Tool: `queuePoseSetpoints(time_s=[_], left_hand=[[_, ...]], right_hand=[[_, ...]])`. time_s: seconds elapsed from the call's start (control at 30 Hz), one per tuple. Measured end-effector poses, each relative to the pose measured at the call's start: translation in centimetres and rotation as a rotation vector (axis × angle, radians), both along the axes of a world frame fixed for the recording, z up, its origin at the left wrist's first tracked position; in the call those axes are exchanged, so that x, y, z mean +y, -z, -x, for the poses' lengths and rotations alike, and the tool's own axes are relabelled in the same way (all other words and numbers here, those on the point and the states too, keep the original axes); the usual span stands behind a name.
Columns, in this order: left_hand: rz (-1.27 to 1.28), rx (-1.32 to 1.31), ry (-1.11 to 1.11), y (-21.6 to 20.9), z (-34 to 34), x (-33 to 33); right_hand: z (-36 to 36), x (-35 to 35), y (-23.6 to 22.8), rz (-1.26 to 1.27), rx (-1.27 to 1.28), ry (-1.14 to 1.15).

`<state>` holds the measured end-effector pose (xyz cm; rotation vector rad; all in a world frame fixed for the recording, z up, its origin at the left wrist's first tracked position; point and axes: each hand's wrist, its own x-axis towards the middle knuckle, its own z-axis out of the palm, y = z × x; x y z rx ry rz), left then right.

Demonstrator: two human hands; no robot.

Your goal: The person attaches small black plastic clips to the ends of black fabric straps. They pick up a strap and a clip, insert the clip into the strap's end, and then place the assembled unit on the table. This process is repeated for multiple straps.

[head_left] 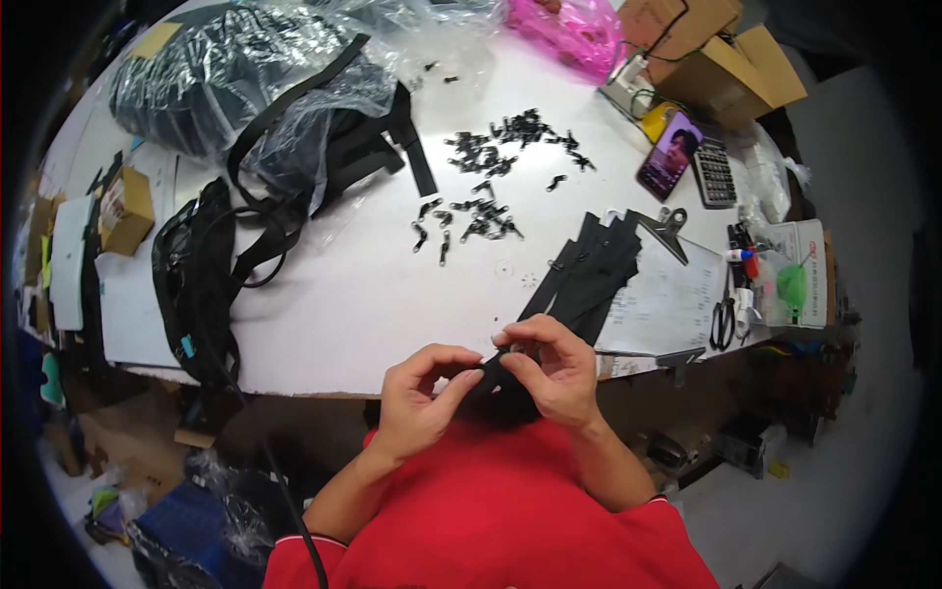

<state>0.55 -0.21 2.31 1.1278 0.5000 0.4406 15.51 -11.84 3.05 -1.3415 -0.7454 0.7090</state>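
Note:
Close to the table's front edge, my left hand [420, 401] pinches a black zipper strip [483, 382] between thumb and fingertips. My right hand [559, 375] is closed on the same strip just to the right, thumb against forefinger. Any small part between the fingertips is too hidden to make out. Beyond my right hand lies a fanned pile of black zipper strips [597, 278]. Farther off, small black zipper sliders with pull tabs are scattered in a near cluster [488, 220] and a far cluster [525, 128].
Black straps and a bag [196, 270] lie at left, below a plastic-wrapped bundle [245, 83]. At right are a clipboard [667, 294] with paper, scissors [723, 322], a lit phone [670, 157], a calculator [715, 175] and a cardboard box [736, 83]. A pink bag [571, 37] sits at the back.

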Motion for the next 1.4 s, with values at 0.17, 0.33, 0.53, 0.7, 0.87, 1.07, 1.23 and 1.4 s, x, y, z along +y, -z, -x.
queuePoseSetpoints(time_s=[0.17,0.33,0.53,0.7,0.87,1.07,1.23,1.4], left_hand=[[-0.124,-0.011,-0.019,-0.2,0.1,-0.4],[-0.217,0.034,-0.008,-0.4,0.1,-0.4],[-0.23,0.039,0.002,-0.7,0.0,-0.5],[-0.305,0.015,-0.083,-0.3,-0.3,-0.8],[-0.275,0.052,-0.018,-0.6,-0.2,-0.6],[-0.194,0.07,0.017,0.1,-0.1,-0.7],[-0.188,0.111,0.012,0.2,0.1,-1.0],[-0.323,0.096,-0.029,0.1,0.1,-1.1]], right_hand=[[0.4,-0.4,-0.1,0.002,-0.126,-0.027],[0.6,-0.6,-0.2,-0.032,-0.152,-0.02],[0.0,-0.7,-0.2,-0.036,-0.269,-0.037],[0.8,-1.0,0.0,-0.028,-0.018,-0.019],[1.0,-1.3,0.7,-0.036,0.138,-0.043],[1.5,-1.7,1.5,-0.036,0.258,-0.004],[1.3,-2.1,1.9,-0.007,0.182,0.001],[1.0,-1.9,0.8,0.046,-0.065,-0.01]])
